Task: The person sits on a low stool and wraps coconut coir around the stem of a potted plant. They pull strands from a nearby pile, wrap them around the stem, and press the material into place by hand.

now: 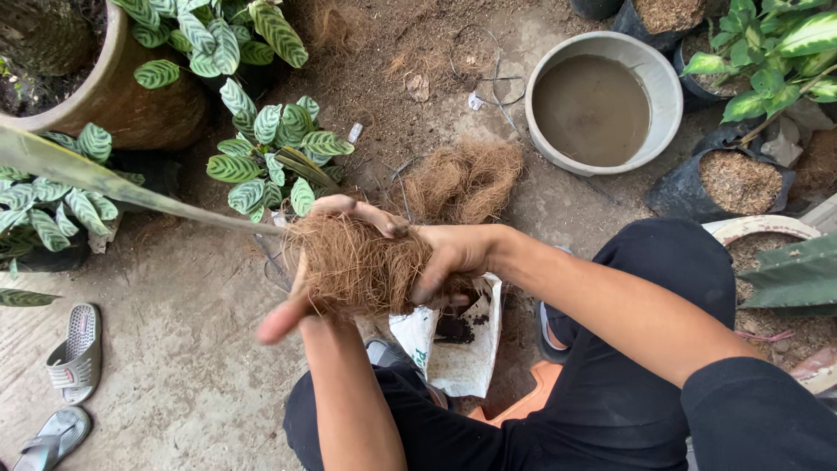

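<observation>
The wad of brown coconut fibre (357,262) sits between your two hands, held up in front of your knees and above the white sack (458,344) that lies open on the ground with dark soil showing at its mouth. Your left hand (301,288) cups the wad from below and behind, its fingers (272,324) spread fairly wide, one pointing out toward the concrete. Your right hand (449,257) closes on the other side of the wad, the thumb over the top and the fingertips dug into the fibre from the side.

As far as the view shows, the fibre is gathered into one loose clump but not placed anywhere: it is in the air, touching only your hands. A second heap of fibre (466,179) lies untouched on the ground just beyond your hands, so more of the same material remains to be handled.

Farther out, a grey basin (667,87) of murky water stands beyond that heap. To its right are black grow bags (737,183) filled with coarse husk and a leafy plant. On your left, striped-leaf plants (270,148) stand beside a large brown pot (131,100), and a pair of grey sandals (74,353) lies on the concrete floor (174,349).
</observation>
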